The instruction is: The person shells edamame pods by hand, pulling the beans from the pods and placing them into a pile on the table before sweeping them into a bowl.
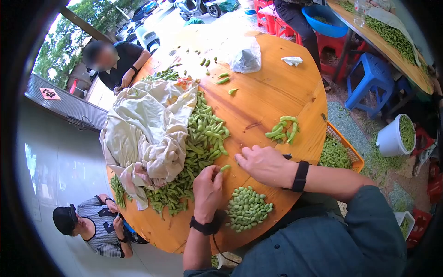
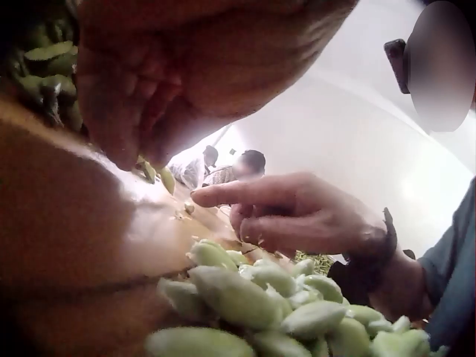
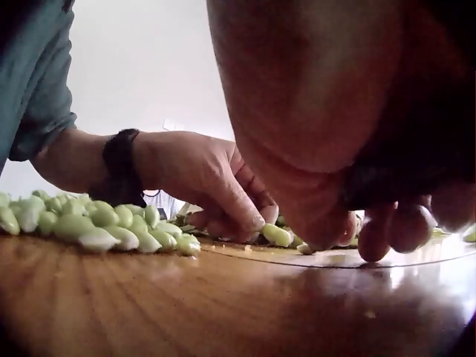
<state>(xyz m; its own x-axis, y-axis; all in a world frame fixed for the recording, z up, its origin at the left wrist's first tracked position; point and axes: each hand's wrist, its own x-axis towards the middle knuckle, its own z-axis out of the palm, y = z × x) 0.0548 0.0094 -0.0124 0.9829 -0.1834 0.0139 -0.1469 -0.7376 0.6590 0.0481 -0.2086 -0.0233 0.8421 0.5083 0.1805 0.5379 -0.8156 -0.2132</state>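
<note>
The left hand (image 1: 207, 188) pinches a green pod (image 1: 225, 168) between thumb and fingertips, beside a heap of unshelled pods (image 1: 203, 134). Just across from it the right hand (image 1: 266, 165) rests low over the wooden table (image 1: 258, 101), its fingers loosely bent; no pod shows in it. In the right wrist view, its fingertips touch the tabletop, and a green bean or pod end (image 3: 277, 235) shows at the left fingertips. Nearest the person lies a pile of shelled beans (image 1: 249, 208), right of the left wrist. Several pods (image 1: 282, 130) lie beyond the right hand.
A crumpled cloth (image 1: 147, 124) covers part of the pod heap. Farther back are a plastic bag (image 1: 245, 57) and a tissue (image 1: 292, 61). Two people sit at the table's left side. An orange basket (image 1: 344, 147), a white bucket (image 1: 392, 136) and a blue stool (image 1: 371, 81) stand at the right.
</note>
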